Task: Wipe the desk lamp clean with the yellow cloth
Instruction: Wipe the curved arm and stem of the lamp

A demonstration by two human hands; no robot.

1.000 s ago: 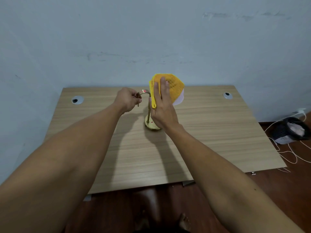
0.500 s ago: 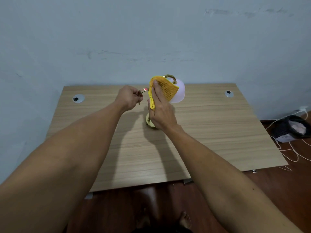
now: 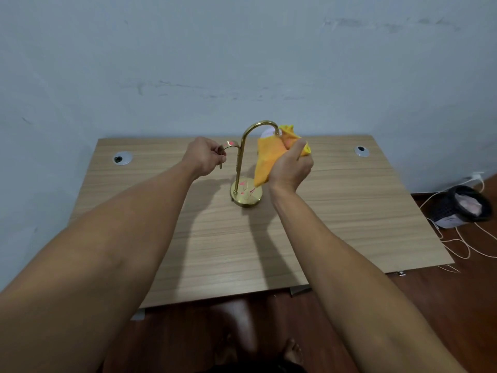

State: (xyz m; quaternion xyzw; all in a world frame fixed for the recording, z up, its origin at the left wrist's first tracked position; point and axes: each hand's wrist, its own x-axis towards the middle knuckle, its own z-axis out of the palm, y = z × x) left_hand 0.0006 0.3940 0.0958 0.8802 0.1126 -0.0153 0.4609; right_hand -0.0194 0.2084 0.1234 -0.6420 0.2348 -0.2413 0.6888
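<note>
Your left hand [image 3: 205, 156] is closed in a pinch on the short curved side arm of the desk lamp [image 3: 241, 168], fingers wrapped around the end of that small brass hook. Your right hand [image 3: 291, 165] is closed around the yellow cloth [image 3: 267, 158], gripping it bunched against the lamp's head, so that the cloth covers nearly all of the white shade [image 3: 266, 133]; only a pale sliver of the shade shows above the fabric, just under the end of the tall brass gooseneck. A loose corner of the cloth hangs down below your palm, ending just above the lamp's base. The lamp stands upright near the middle of the wooden worktop [image 3: 349, 211], toward its far half, on a round brass base [image 3: 246, 195] that carries small red markings. Two round cable grommets sit in the worktop's far corners, one on the left [image 3: 122, 158] and one on the right [image 3: 361, 151]. Beyond the right edge of the worktop, a dark basket [image 3: 461, 204] rests on the reddish floor among loose white cords [image 3: 457, 243], near the pale blue wall [image 3: 242, 63].
</note>
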